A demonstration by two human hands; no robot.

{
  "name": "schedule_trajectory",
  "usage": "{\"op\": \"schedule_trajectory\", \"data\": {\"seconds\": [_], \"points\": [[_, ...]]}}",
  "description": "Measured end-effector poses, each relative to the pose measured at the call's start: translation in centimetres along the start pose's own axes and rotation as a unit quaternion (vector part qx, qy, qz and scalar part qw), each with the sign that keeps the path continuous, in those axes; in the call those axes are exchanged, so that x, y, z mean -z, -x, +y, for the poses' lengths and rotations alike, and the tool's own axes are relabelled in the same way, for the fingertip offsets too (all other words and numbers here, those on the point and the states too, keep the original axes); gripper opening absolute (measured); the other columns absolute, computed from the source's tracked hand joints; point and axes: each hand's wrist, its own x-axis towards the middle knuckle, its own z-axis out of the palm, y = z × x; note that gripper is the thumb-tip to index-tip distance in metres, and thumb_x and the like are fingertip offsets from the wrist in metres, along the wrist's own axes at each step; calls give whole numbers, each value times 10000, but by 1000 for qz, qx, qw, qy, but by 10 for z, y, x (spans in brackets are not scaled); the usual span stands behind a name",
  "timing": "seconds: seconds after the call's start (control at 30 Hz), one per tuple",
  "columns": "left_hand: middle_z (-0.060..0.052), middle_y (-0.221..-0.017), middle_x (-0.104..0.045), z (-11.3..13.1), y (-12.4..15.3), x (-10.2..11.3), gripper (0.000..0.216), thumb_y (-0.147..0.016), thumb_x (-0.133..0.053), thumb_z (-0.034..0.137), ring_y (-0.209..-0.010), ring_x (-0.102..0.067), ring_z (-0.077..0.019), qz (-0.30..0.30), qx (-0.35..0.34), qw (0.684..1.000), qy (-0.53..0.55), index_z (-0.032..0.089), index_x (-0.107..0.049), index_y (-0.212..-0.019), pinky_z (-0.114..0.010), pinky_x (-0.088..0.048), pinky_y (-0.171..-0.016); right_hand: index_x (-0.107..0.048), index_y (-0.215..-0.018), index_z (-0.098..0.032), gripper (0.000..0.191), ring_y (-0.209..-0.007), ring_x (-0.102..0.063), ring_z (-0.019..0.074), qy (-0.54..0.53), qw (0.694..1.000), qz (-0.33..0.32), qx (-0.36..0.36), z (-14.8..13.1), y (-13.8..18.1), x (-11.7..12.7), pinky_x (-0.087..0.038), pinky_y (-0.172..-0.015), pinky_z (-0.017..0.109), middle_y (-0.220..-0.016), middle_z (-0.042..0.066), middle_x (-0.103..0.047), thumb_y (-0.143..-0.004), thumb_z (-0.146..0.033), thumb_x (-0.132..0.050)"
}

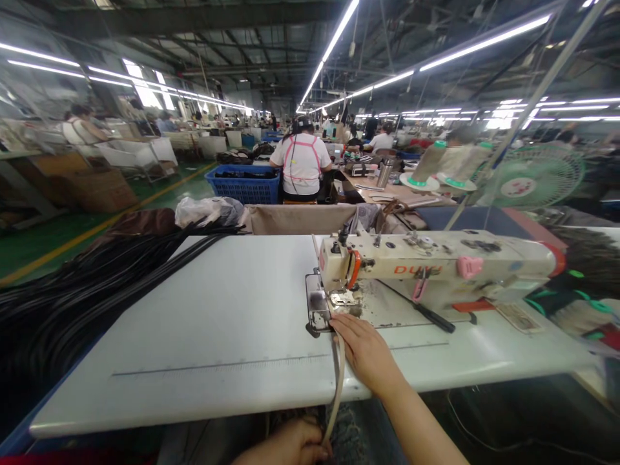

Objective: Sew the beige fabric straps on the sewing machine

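Observation:
A narrow beige strip (340, 368) runs from the sewing machine (387, 265) down over the table's front edge. My right hand (363, 352) is closed on it close to the needle plate, with the fingertips just in front of the presser foot. Below the edge, my left hand (300, 442) pinches the lower part of the strip; the view's bottom border cuts off some of that hand. The strip's far end is hidden by the machine head. A black-handled tool (433, 318) lies under the machine arm, right of my right hand.
The white sewing table (232, 310) has a ruler scale along its front. Long black strips (121, 278) hang over its left side. Beyond stand a blue crate (245, 187) and a seated person (303, 161) facing away. Thread cones (429, 161) and a fan (533, 177) are at right.

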Motion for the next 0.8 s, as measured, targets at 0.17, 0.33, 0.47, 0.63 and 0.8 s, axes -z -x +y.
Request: {"op": "schedule_trajectory", "data": {"seconds": [0.17, 0.33, 0.47, 0.63, 0.8], "points": [[-85, -1057, -779, 47, 3, 10, 438, -935, -644, 586, -1022, -710, -246, -16, -61, 998, -19, 228, -825, -1112, -317, -538, -951, -670, -1385, -244, 354, -1345, -612, 261, -6, 1000, 14, -13, -2, 1, 0, -547, -1096, 465, -1421, 99, -672, -1064, -245, -520], [-95, -1182, -786, 94, 10, 22, 540, -1031, -467, 617, -1155, -710, -256, -51, -112, 992, 32, 216, -805, -1162, -327, -495, -1071, -709, -1315, -257, 347, -1297, -634, 258, -12, 1000, 24, -9, -3, 2, 2, -558, -1064, 444, -1307, 108, -722, -1023, -169, -544], [-78, -1001, -794, 99, 11, 21, 495, -970, -602, 611, -950, -733, -223, -57, -72, 992, 89, 194, -801, -1150, -296, -549, -891, -723, -1263, -226, 340, -1275, -643, 274, -7, 1000, 16, -8, -3, 4, 3, -561, -1053, 448, -1283, 124, -726, -985, -119, -559], [-55, -857, -785, 90, 12, 13, 456, -729, -894, 553, -762, -696, -166, -11, 13, 971, 240, 148, -822, -926, -231, -506, -700, -688, -1322, -228, 352, -1238, -673, 261, -6, 999, 36, -23, -4, 8, 2, -561, -1060, 463, -1271, 117, -743, -1017, -147, -534], [-103, -968, -818, 107, 15, 18, 346, -871, -804, 499, -924, -747, -224, -27, -141, 977, 158, 195, -849, -1030, -297, -537, -884, -725, -1257, -228, 262, -1339, -612, 283, -7, 999, 41, -24, -6, 5, 4, -554, -1070, 465, -1330, 121, -714, -1028, -249, -597]]}}
